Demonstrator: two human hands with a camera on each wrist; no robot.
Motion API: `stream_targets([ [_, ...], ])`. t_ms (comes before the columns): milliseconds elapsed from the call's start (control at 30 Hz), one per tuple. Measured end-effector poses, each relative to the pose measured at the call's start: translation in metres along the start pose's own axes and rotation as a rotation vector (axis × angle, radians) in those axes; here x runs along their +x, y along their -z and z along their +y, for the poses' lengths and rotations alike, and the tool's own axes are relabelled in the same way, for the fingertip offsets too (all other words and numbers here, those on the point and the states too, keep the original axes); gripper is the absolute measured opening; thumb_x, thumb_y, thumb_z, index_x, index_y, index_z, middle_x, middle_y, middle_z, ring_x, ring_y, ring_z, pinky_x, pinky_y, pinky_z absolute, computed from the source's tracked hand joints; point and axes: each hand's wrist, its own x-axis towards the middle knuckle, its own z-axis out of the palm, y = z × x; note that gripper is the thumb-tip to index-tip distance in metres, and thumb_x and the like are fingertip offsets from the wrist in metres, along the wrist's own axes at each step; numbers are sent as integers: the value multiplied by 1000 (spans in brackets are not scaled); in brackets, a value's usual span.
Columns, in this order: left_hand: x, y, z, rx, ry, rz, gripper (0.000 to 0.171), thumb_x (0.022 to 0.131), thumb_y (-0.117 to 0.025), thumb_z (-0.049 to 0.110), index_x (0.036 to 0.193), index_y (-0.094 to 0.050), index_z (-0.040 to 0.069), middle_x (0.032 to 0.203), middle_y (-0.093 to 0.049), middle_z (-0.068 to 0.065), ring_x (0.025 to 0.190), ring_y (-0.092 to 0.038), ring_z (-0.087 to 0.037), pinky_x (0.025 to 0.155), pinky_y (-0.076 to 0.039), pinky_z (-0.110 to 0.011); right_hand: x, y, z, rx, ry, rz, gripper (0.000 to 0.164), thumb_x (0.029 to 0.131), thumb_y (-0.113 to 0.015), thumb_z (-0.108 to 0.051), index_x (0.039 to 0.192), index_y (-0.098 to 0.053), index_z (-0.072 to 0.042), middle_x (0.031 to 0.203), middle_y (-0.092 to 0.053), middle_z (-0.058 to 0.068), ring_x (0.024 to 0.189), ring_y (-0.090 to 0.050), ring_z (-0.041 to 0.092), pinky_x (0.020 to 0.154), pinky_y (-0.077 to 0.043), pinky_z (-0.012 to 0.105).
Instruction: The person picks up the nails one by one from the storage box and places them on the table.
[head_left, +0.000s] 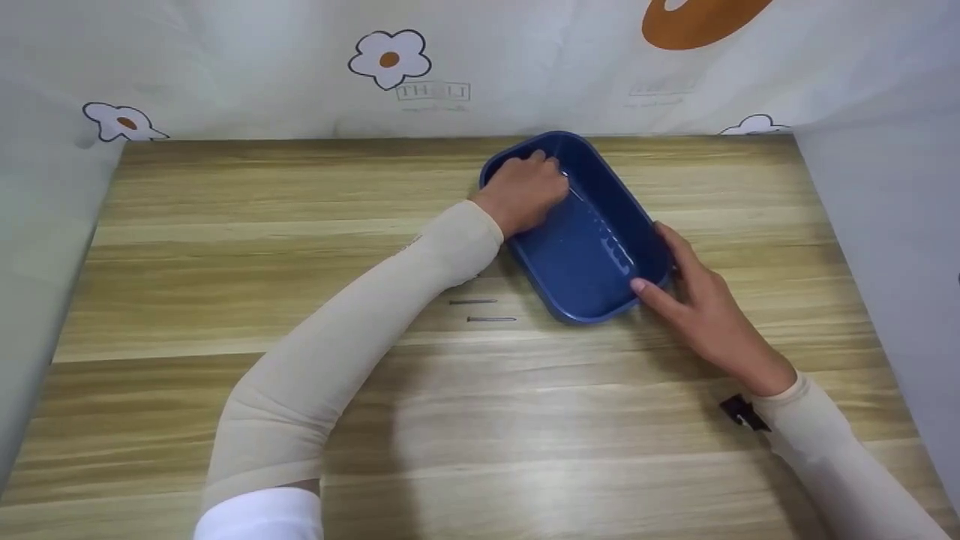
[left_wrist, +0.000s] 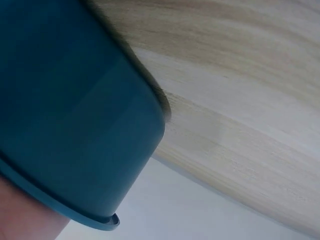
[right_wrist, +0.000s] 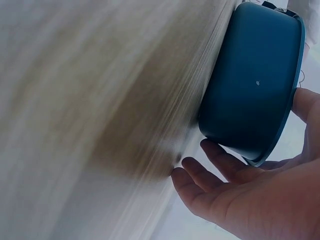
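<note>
A deep blue, rounded rectangular plastic tub point(head_left: 574, 277) stands at an angle toward the back of the table. Inside its far left end is my left hand point(head_left: 525, 191), knuckles up and fingers bent down; I cannot tell what, if anything, the fingertips hold. My right hand point(head_left: 697, 300) grips the tub's near right corner, thumb on the rim and fingers along the outside. In the right wrist view, the spread fingers point(right_wrist: 220, 160) show beside the tub's outer wall point(right_wrist: 250, 75). The left wrist view shows mostly the tub's outer side point(left_wrist: 95, 115).
Two slim metal nails, an upper nail point(head_left: 472, 301) and a lower nail point(head_left: 491, 319), lie parallel on the wood-grain table point(head_left: 225, 300) left of the tub. Behind the table hangs a pale flower-printed sheet point(head_left: 247, 67). A small black clip point(head_left: 742, 412) sits by the right sleeve.
</note>
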Motion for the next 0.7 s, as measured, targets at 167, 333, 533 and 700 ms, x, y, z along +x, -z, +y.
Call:
stream_targets([
  [167, 0, 0, 0, -12, 12, -5, 24, 110, -57, 5, 125, -76, 1, 129, -71, -22, 120, -65, -39, 91, -62, -52, 0, 0, 1, -6, 9, 6, 82, 110, -70, -35, 176, -25, -18, 172, -39, 23, 155, -43, 41, 125, -34, 63],
  [333, -1, 2, 1, -23, 10, 13, 23, 109, -57, 4, 122, -75, -1, 128, -69, -23, 118, -64, -38, 90, -62, -51, 0, -1, -1, -13, 12, 11, 82, 109, -71, -33, 176, -26, -19, 172, -40, 22, 156, -43, 41, 125, -35, 62],
  [533, -4, 7, 3, -33, -2, 70, 22, 108, -56, 2, 114, -77, 0, 125, -69, -22, 116, -64, -38, 89, -62, -50, 0, 0, -1, -11, 13, 7, 82, 109, -71, -32, 176, -25, -17, 172, -40, 24, 155, -43, 43, 124, -36, 63],
  [700, -8, 12, 5, -41, -16, 101, 22, 107, -56, 1, 112, -77, -1, 124, -69, -22, 114, -64, -38, 89, -62, -50, 1, 0, 0, -16, 3, 5, 83, 109, -71, -35, 176, -25, -17, 173, -39, 23, 156, -43, 42, 125, -35, 62],
])
